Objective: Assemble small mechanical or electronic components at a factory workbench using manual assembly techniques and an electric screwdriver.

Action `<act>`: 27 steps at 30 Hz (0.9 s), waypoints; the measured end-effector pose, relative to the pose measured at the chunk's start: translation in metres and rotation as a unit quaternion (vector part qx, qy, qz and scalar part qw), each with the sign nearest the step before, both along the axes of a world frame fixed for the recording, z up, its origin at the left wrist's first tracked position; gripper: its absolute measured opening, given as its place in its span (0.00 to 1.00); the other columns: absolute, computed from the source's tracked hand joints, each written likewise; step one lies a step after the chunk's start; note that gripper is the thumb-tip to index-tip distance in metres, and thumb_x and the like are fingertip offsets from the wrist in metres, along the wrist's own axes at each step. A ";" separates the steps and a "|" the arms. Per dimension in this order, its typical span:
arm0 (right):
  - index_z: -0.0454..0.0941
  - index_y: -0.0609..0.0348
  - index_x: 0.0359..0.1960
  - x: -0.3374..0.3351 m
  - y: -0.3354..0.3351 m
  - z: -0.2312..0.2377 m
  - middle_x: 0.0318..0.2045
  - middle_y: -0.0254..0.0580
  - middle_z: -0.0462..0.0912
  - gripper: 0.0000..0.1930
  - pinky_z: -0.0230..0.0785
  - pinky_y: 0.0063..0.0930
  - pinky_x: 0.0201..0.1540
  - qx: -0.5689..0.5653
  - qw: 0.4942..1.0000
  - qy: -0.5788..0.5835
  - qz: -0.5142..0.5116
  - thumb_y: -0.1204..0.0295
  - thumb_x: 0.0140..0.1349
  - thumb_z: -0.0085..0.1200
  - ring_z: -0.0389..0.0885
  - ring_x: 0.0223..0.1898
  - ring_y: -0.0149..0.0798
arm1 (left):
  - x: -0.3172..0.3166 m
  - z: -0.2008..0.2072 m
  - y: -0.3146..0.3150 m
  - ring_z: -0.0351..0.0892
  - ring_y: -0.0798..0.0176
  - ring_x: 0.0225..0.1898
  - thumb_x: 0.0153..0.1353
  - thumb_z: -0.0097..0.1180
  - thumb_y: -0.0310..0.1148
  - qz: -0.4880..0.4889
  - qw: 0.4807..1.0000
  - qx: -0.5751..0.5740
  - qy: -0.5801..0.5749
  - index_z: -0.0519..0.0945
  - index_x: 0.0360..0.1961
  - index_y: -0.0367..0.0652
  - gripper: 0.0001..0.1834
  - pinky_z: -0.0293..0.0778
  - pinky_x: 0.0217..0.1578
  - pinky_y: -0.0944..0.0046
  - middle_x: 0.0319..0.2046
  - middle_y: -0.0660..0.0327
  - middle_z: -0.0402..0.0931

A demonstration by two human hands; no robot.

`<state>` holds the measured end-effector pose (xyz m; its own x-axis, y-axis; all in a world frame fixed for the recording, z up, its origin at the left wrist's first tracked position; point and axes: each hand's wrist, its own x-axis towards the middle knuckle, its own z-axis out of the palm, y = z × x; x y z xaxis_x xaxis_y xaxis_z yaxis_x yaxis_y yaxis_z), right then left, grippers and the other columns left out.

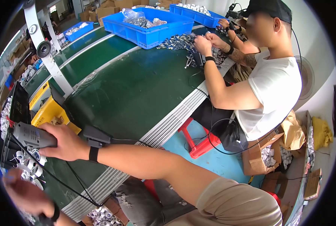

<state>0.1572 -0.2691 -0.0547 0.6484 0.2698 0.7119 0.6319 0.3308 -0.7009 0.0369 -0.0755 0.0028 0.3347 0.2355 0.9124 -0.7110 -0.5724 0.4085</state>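
My right hand (68,143) is closed around a grey boxy device (30,136) with vent slots and red at its far end. The thumb and fingers wrap its near end. Close to it runs a black cable (49,171). Below, my left hand (26,192) is smeared by motion, and its fingers cannot be read. White ring-shaped parts with thin wires (26,164) lie between the two hands. Beyond the right hand stands a yellow open box (53,113). A black strapped device (96,135) sits on my right wrist.
A green conveyor belt (138,90) stretches ahead, edged by a perforated metal strip (168,124). A blue crate (143,35) holds bagged parts. A co-worker in a white shirt (273,88) handles small parts at right. A red stool (198,141) and cardboard boxes (256,162) stand below; a white post (49,56) rises at left.
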 end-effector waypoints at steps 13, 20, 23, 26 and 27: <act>0.62 0.61 0.51 -0.012 -0.005 -0.011 0.39 0.60 0.77 0.25 0.68 0.47 0.42 -0.018 0.997 0.073 -0.006 0.59 0.60 0.56 0.77 0.41 0.63 | 0.083 -0.144 -0.056 0.70 0.57 0.53 0.75 0.36 0.42 0.020 0.951 -0.149 0.271 0.64 0.61 0.32 0.24 0.67 0.55 0.59 0.55 0.50 0.68; 0.60 0.61 0.50 -0.017 -0.005 -0.009 0.33 0.58 0.78 0.23 0.67 0.45 0.39 -0.015 0.996 0.079 0.046 0.65 0.60 0.57 0.78 0.39 0.62 | 0.066 -0.156 -0.038 0.70 0.58 0.53 0.75 0.35 0.43 0.009 0.945 -0.166 0.283 0.64 0.61 0.33 0.25 0.67 0.55 0.59 0.55 0.50 0.68; 0.62 0.62 0.49 -0.020 -0.003 -0.006 0.33 0.58 0.78 0.24 0.67 0.45 0.38 0.012 0.996 0.082 0.043 0.65 0.58 0.58 0.78 0.37 0.62 | 0.064 -0.158 -0.037 0.70 0.58 0.53 0.75 0.35 0.43 0.001 0.942 -0.172 0.287 0.64 0.61 0.33 0.25 0.67 0.55 0.59 0.55 0.51 0.68; 0.62 0.62 0.50 -0.018 -0.004 -0.008 0.33 0.58 0.78 0.25 0.67 0.45 0.38 -0.005 0.997 0.077 0.031 0.64 0.56 0.60 0.78 0.37 0.61 | 0.057 -0.167 -0.024 0.70 0.58 0.53 0.75 0.35 0.44 -0.005 0.941 -0.175 0.290 0.64 0.61 0.33 0.25 0.67 0.55 0.59 0.55 0.51 0.68; 0.62 0.62 0.50 -0.018 -0.004 -0.007 0.33 0.58 0.78 0.25 0.67 0.45 0.38 -0.004 0.997 0.077 0.032 0.64 0.56 0.60 0.78 0.37 0.61 | 0.055 -0.166 -0.024 0.70 0.58 0.53 0.75 0.35 0.44 -0.005 0.940 -0.176 0.291 0.64 0.61 0.33 0.25 0.68 0.55 0.59 0.55 0.51 0.68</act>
<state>0.1390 -0.2736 -0.0617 0.7309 0.3194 0.6032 0.4950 0.3604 -0.7906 0.0915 -0.0994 -0.1632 0.7570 0.4828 0.4403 -0.3134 -0.3230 0.8930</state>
